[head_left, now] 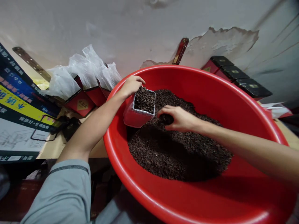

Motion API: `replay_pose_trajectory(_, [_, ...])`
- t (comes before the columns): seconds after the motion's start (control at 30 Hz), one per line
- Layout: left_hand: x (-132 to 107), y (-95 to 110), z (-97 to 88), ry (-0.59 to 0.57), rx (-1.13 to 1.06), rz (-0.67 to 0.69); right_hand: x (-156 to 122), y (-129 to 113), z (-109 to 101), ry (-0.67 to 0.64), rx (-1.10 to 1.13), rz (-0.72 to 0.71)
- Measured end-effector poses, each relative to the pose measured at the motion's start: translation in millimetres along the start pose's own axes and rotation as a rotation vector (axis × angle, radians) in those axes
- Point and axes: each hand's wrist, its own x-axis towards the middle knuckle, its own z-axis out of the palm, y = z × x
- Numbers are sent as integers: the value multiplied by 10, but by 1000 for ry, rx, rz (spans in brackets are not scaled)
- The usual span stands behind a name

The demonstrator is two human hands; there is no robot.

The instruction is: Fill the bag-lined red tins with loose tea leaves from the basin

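A big red plastic basin [233, 93] holds a heap of dark loose tea leaves [177, 149]. My left hand [130, 85] grips the far edge of a small red square tin [137, 113], tilted inside the basin and full of tea to the brim. My right hand [179, 118] is just right of the tin, fingers closed round a dark handful of tea, hovering over the heap.
Red tins lined with clear plastic bags [81, 74] stand at the back left. Red boxes with black lids [235, 74] sit at the back right against a peeling wall. Printed cardboard [18, 102] and a black wire frame [44, 129] lie on the left.
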Motion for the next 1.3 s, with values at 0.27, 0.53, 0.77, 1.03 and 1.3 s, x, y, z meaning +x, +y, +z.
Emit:
replay_pose_trajectory(0.27, [-59, 50, -20, 4, 71, 24, 423, -430, -692, 372, 121, -205])
replay_pose_trajectory(0.53, [-94, -23, -46, 9, -162, 22, 925, -503, 156, 734, 190, -227])
replay_pose_trajectory(0.77, [-29, -67, -22, -37, -210, 9, 764, -424, 257, 454, -19, -269])
replay_pose_trajectory(1.03, [-9, -40, 10, -33, -167, -106, 618, -416, 162, 349, -59, -350])
replay_pose_trajectory(1.3, [3, -14, 16, -48, 50, 24, 844, -436, -317, 57, -141, -274])
